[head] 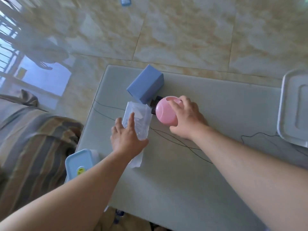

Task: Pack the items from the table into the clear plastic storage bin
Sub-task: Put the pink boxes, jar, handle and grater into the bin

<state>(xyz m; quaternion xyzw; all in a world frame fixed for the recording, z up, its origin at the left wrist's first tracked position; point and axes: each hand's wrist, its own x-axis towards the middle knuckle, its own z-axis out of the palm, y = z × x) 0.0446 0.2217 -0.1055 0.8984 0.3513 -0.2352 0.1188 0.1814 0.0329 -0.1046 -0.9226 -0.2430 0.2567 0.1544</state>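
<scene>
A person's right hand [186,117] curls its grip around a pink bowl [166,112] on the tabletop [183,180], while the flat, spread left hand [126,137] rests on a clear packet [139,119]; lifting each squarely should spare the thin black cord [175,140] beneath

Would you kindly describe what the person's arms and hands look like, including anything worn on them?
Both forearms are bare as far as the view shows, with no sleeves in sight. The left hand and the right hand wear no gloves, and no rings, watch or bracelets show on the fingers or wrists. No markings are visible.
</scene>
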